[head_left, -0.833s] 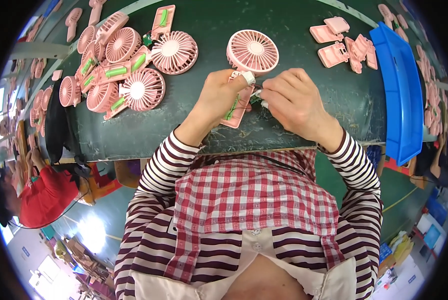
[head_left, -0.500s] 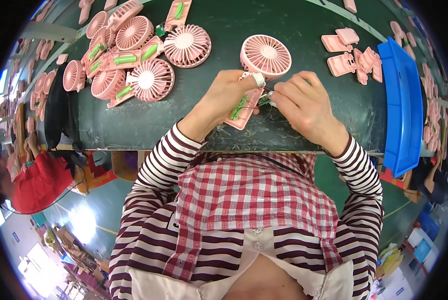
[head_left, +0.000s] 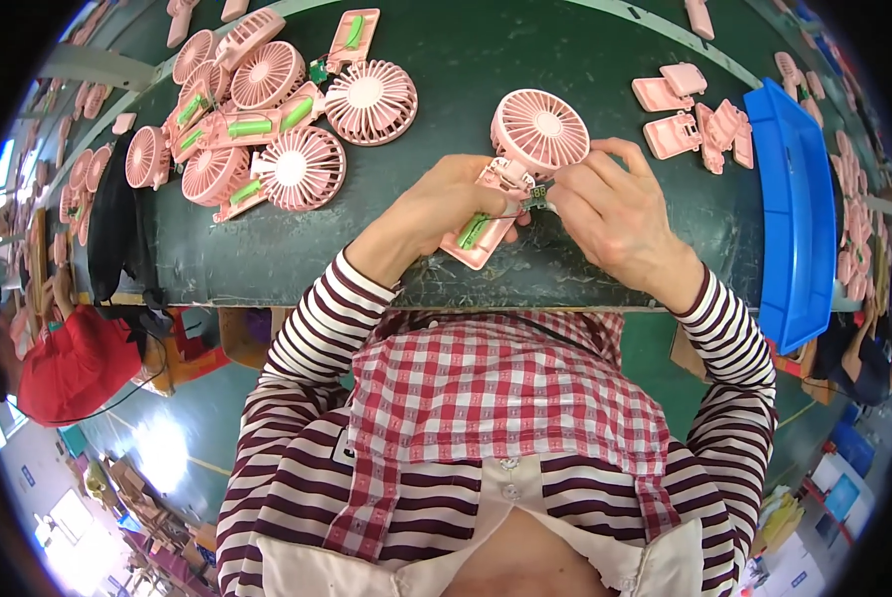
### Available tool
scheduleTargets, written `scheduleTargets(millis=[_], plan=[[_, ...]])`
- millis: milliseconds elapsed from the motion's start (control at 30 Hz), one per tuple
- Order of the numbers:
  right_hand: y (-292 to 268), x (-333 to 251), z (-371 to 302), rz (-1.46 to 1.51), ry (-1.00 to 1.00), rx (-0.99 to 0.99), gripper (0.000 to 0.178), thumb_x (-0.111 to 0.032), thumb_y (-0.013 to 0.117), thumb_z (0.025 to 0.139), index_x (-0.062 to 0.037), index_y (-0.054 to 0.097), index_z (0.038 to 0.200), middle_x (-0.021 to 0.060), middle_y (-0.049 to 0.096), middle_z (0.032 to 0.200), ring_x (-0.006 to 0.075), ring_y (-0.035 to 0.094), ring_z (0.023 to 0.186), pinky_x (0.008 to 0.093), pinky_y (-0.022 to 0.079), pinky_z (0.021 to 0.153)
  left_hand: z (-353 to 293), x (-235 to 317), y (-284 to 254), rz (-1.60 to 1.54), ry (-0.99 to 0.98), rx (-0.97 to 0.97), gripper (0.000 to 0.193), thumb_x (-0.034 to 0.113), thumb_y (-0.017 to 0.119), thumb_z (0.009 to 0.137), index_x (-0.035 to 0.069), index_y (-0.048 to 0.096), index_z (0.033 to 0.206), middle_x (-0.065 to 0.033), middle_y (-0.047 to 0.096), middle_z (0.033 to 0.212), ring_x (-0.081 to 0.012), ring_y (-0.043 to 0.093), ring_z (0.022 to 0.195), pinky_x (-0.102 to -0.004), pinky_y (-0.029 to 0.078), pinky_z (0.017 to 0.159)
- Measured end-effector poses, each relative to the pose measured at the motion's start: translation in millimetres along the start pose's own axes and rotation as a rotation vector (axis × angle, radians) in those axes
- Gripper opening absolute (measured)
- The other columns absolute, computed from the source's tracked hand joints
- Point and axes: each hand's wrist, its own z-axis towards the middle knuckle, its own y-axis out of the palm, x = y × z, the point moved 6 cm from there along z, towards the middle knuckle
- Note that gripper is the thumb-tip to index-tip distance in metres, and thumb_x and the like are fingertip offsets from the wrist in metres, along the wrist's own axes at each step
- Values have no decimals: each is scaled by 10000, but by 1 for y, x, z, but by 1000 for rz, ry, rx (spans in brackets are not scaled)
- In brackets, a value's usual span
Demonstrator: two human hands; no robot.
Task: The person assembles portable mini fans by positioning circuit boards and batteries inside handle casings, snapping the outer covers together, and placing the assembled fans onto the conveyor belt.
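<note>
A pink handheld fan is held over the green table, its handle open at the back and tilted toward me. Inside the handle lies a green battery cell with thin wires running from it. My left hand is closed round the handle's left side, the thumb near the battery. My right hand pinches a small green circuit board at the handle's right edge, with its index finger close to the fan's head. Some of the wiring is hidden behind my fingers.
Several pink fans with exposed green batteries are heaped at the left. Loose pink covers lie at the right, beside a long blue tray. Black cloth hangs over the left edge; a person in a red top sits beyond.
The fan has shifted a little toward me and to the right. My left thumb has moved down off the joint below the fan's head, which now shows. My right index finger has stretched out.
</note>
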Motion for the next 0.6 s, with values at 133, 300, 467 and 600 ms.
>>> scheduleTargets(millis=[133, 300, 467, 600], plan=[[2, -1, -3, -10, 101, 78, 208, -29, 638, 607, -28, 560, 800, 57, 545, 799, 206, 541, 721, 393, 429, 786, -2, -1, 8, -27, 38, -26, 325, -18, 452, 783, -60, 471, 1105, -141, 608, 893, -202, 620, 725, -291, 521, 632], [12, -1, -13, -22, 299, 340, 206, -8, 629, 619, -33, 570, 815, 70, 576, 846, 206, 555, 723, 408, 409, 815, 5, -8, 7, -471, 113, 59, 312, 250, 403, 912, -17, 513, 1031, -113, 599, 853, -188, 618, 704, -314, 523, 595], [29, -11, -22, -17, 387, 445, 221, -37, 651, 608, -64, 597, 821, 59, 585, 912, 236, 565, 829, 454, 343, 921, 7, -7, 3, -377, 170, 309, 337, 308, 395, 925, 13, 544, 990, -68, 591, 886, -140, 585, 725, -289, 498, 615], [33, -12, -24, -17, 403, 506, 209, -41, 651, 604, -61, 603, 806, 51, 599, 933, 260, 555, 906, 485, 309, 953, 9, -5, 5, -416, 235, 282, 307, 274, 398, 925, 18, 552, 994, -59, 587, 903, -122, 576, 777, -275, 483, 669]])
